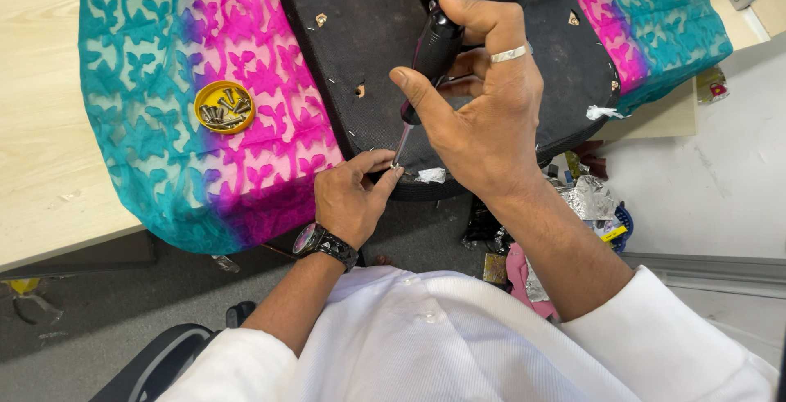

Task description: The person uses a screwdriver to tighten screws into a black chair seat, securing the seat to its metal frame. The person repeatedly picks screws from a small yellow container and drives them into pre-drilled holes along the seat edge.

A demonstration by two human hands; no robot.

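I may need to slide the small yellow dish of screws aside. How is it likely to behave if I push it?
The yellow dish looks shallow and flat-bottomed, so it probably will not tip. It sits on the patterned cloth, which may bunch up and drag rather than let it slide. The loose screws would likely rattle and shift, making it heavier than its size suggests.

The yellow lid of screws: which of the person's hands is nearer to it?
Left. The left hand lies just right of and below the yellow lid; the right hand is farther right, gripping the screwdriver.

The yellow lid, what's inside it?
The yellow lid on the teal-and-pink cloth holds a pile of metal screws. Whatever lies beneath the pile is hidden.
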